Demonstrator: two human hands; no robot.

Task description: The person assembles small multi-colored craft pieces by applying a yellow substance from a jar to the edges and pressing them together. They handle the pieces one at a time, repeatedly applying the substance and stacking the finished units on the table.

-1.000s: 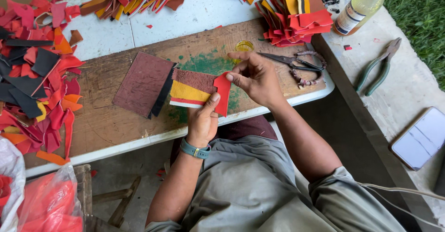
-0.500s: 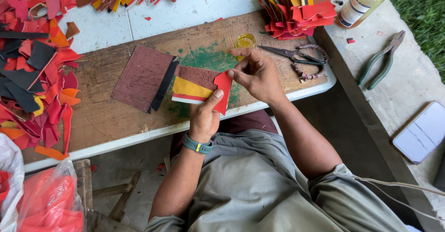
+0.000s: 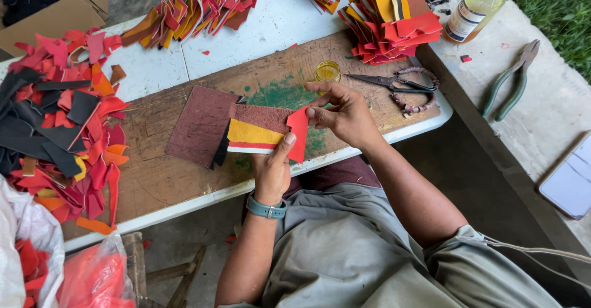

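Left hand [image 3: 273, 168] pinches the near edge of a striped leather panel [image 3: 255, 129] lying on the wooden board [image 3: 154, 179]; right hand [image 3: 345, 112] grips a red leather piece [image 3: 299, 132] at the panel's right end; scissors [image 3: 394, 85] lie just beyond to the right.

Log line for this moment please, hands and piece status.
left hand: holds striped patch | right hand: fingers pinch red piece at patch edge | scissors: idle on board
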